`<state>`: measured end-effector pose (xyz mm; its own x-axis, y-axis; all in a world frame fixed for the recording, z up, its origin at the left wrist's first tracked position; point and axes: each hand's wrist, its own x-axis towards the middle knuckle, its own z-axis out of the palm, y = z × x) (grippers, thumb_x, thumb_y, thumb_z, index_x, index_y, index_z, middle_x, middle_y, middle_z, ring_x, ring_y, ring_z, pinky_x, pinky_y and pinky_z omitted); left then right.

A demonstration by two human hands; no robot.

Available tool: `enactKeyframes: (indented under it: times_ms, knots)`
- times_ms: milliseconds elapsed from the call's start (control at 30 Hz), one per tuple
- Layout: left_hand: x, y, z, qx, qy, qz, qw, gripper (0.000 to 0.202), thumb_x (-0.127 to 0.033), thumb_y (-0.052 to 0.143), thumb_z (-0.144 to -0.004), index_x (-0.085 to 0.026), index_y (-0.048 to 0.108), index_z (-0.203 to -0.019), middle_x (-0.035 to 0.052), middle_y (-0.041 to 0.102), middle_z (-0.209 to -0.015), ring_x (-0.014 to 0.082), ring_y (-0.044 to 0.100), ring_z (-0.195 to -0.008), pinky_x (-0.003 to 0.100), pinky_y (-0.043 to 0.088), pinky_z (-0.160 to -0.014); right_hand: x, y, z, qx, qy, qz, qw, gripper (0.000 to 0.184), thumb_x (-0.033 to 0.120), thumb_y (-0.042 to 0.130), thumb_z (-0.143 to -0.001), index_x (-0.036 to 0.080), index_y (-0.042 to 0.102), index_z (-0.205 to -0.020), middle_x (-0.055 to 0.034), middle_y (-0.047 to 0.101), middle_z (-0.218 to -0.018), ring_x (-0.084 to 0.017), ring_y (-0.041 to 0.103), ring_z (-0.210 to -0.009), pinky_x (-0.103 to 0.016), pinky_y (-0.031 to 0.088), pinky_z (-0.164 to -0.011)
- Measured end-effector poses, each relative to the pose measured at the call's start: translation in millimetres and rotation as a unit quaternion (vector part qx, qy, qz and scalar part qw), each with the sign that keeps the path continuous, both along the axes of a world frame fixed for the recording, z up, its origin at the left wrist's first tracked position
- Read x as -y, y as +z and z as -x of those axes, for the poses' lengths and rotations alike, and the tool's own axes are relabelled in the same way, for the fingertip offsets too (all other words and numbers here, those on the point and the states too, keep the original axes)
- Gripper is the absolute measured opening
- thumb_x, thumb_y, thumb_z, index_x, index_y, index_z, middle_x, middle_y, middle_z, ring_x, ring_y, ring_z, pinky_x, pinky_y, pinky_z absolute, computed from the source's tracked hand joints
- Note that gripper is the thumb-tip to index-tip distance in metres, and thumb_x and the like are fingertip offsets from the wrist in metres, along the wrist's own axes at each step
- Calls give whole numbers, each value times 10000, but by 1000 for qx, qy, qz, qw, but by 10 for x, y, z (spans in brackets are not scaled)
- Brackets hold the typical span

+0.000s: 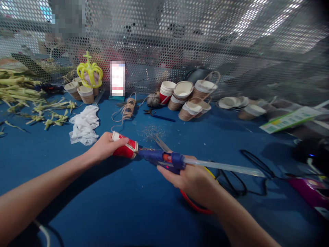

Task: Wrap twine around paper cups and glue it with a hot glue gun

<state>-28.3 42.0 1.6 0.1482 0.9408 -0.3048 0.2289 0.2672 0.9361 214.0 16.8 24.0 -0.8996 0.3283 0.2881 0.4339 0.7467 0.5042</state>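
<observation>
My left hand (105,147) is closed round a red and white paper cup (125,150), which lies tilted on its side above the blue table. In my right hand (195,178) is a blue hot glue gun (164,158) with a small red light lit. A long clear glue stick (226,167) sticks out of its back. The gun's nozzle meets the cup's base end; whether it touches, I cannot tell. Scissors (161,142) lie beneath the gun, with their red handle partly hidden by my right hand and wrist.
Behind the cup are a twine bundle (129,109), pliers (159,115) and twine-wrapped cups (190,109). White crumpled cloth (85,125) lies left, near a yellow crown (89,73) and dried plant pieces (38,115). A black cable (231,181) loops at right. Perforated metal (154,37) stands behind.
</observation>
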Motion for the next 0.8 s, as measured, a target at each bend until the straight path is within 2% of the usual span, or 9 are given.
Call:
enactKeyframes:
  times_ms: [133,300,567,667,800]
  knots:
    - [-4,1,-2,-6,9,-5,1000,279,-377,572,-681,-111,610,-608,-8,570,-500,78,429,-442,200,274,-443,5,-1,6,9,-5,-1,1000,392,22,415,-702,257,706,-820,-134,690,-673,-251,626,-575,-325,435,-470]
    - [1,25,-25,16,10,8,1000,254,-362,568,-688,-119,622,-641,8,611,-533,86,458,-459,201,290,-456,7,10,11,4,-10,4,1000,337,66,479,-704,283,701,-835,-107,698,-700,-235,636,-630,-296,436,-468]
    - [-5,-25,-6,11,12,5,1000,268,-386,576,-688,-127,616,-634,5,606,-545,91,464,-463,205,292,-459,13,18,2,-3,-43,56,998,304,78,528,-701,270,679,-881,-62,696,-766,-198,618,-721,-296,456,-593]
    - [-5,-24,-8,5,5,2,1000,276,-392,565,-694,-126,616,-637,5,601,-549,89,458,-463,205,290,-458,8,1,-2,-8,-30,31,999,304,76,509,-707,269,681,-867,-63,695,-739,-199,620,-698,-293,452,-572]
    - [-4,-15,-12,-20,7,-10,1000,293,-404,562,-690,-125,595,-609,-10,559,-515,83,424,-446,204,266,-440,-22,-3,-10,-3,-9,-7,1000,360,38,456,-699,254,674,-887,-79,680,-656,-202,601,-569,-304,433,-506]
